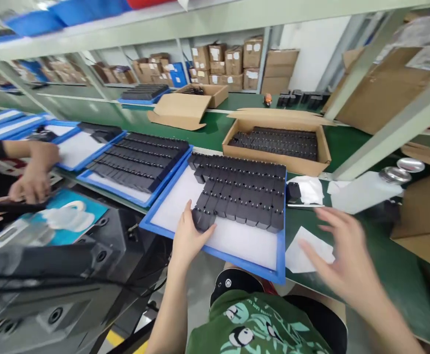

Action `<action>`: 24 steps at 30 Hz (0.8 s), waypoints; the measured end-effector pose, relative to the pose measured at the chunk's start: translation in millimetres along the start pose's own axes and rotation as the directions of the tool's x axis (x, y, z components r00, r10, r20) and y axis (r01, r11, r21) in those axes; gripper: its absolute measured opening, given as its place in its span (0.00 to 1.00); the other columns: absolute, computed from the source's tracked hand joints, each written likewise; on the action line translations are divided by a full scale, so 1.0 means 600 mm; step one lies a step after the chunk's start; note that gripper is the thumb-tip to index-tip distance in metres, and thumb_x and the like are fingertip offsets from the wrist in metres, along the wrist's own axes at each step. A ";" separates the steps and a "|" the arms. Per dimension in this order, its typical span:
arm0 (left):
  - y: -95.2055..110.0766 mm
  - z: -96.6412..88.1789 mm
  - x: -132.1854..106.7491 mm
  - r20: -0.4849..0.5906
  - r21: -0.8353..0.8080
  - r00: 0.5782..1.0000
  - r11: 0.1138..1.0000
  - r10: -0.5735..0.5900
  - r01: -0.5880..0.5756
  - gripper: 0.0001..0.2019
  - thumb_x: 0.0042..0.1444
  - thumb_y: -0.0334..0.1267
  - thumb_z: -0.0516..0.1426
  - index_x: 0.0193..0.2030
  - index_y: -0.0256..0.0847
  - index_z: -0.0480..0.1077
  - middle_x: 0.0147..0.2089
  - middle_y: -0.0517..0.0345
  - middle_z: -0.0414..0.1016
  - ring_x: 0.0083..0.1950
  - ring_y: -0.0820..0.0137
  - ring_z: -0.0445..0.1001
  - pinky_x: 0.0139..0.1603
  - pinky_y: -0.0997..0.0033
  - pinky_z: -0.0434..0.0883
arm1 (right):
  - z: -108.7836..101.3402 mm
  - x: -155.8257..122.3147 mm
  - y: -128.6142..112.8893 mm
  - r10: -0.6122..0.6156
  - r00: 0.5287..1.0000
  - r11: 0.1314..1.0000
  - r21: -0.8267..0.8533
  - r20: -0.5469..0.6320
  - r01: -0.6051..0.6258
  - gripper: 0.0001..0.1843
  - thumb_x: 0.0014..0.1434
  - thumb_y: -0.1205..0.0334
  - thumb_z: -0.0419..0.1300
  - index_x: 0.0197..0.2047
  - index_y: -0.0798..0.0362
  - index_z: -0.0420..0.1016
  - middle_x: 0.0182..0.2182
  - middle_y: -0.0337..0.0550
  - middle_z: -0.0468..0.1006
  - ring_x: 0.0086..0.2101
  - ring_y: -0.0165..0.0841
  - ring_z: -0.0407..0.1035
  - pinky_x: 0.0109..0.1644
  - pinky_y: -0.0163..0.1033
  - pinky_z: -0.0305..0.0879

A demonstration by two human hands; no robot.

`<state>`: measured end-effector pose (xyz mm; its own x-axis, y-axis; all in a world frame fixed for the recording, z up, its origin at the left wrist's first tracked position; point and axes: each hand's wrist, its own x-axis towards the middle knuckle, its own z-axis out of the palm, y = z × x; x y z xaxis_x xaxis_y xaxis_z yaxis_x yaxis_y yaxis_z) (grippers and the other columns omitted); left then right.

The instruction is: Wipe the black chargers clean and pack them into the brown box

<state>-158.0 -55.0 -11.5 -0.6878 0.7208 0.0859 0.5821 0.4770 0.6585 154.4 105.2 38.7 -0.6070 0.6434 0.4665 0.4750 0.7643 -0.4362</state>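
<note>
My left hand grips a pair of small black blocks between thumb and fingers, at the near left corner of the packed rows. These rows of black rectangular blocks, with shiny metal pins on top, stand in a blue-rimmed tray lined with white foam. Over the bench to the right of the tray, my right hand is in the air, slightly blurred, fingers apart and holding nothing. Under it lies a white sheet of paper.
Behind the tray sits an open cardboard box packed with similar blocks. Another filled tray is on the left, near a co-worker's hand. A white bottle and a slanted shelf post stand at the right. Machinery fills the lower left.
</note>
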 end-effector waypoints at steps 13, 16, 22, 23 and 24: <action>0.066 -0.021 0.041 0.160 0.268 0.717 0.670 0.678 -0.693 0.38 0.60 0.52 0.60 0.71 0.40 0.51 0.66 0.40 0.63 0.67 0.48 0.61 0.67 0.47 0.61 | 0.182 0.065 -0.058 0.074 0.994 0.929 -0.369 0.077 -0.041 0.36 0.54 0.47 0.68 0.63 0.50 0.69 0.55 0.59 0.64 0.53 0.55 0.58 0.53 0.59 0.64; 0.102 0.015 0.067 0.413 0.372 0.631 0.510 0.657 -0.775 0.36 0.59 0.48 0.61 0.69 0.33 0.56 0.68 0.37 0.61 0.68 0.45 0.60 0.68 0.44 0.59 | 0.187 0.060 -0.059 0.068 0.996 0.927 -0.371 0.053 -0.043 0.34 0.55 0.47 0.66 0.62 0.49 0.69 0.54 0.57 0.66 0.52 0.53 0.59 0.52 0.57 0.63; 0.108 0.059 0.066 0.440 0.456 0.644 0.462 0.626 -0.761 0.33 0.60 0.45 0.61 0.65 0.25 0.60 0.61 0.30 0.67 0.63 0.44 0.65 0.64 0.42 0.61 | 0.191 0.046 -0.063 0.027 0.999 0.921 -0.390 0.043 -0.009 0.33 0.59 0.46 0.62 0.63 0.52 0.67 0.53 0.57 0.68 0.51 0.52 0.60 0.50 0.55 0.62; 0.109 0.060 0.066 0.437 0.463 0.648 0.461 0.624 -0.757 0.32 0.59 0.45 0.61 0.64 0.26 0.62 0.59 0.32 0.69 0.60 0.46 0.67 0.62 0.42 0.63 | 0.191 0.045 -0.064 0.030 0.999 0.923 -0.385 0.038 -0.013 0.32 0.58 0.46 0.62 0.62 0.52 0.68 0.53 0.57 0.68 0.51 0.52 0.60 0.50 0.54 0.61; 0.112 0.060 0.067 0.436 0.468 0.650 0.459 0.623 -0.755 0.31 0.59 0.45 0.61 0.63 0.27 0.63 0.57 0.33 0.70 0.57 0.47 0.68 0.60 0.43 0.64 | 0.191 0.045 -0.065 0.036 0.999 0.927 -0.374 0.034 -0.020 0.31 0.58 0.46 0.63 0.61 0.52 0.69 0.52 0.57 0.68 0.51 0.52 0.60 0.50 0.54 0.61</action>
<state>-131.0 23.9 9.4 0.1050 0.9846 0.1397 0.9896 -0.0895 -0.1127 46.4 87.6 -19.6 -0.6111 0.6684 0.4241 0.6910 0.7117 -0.1261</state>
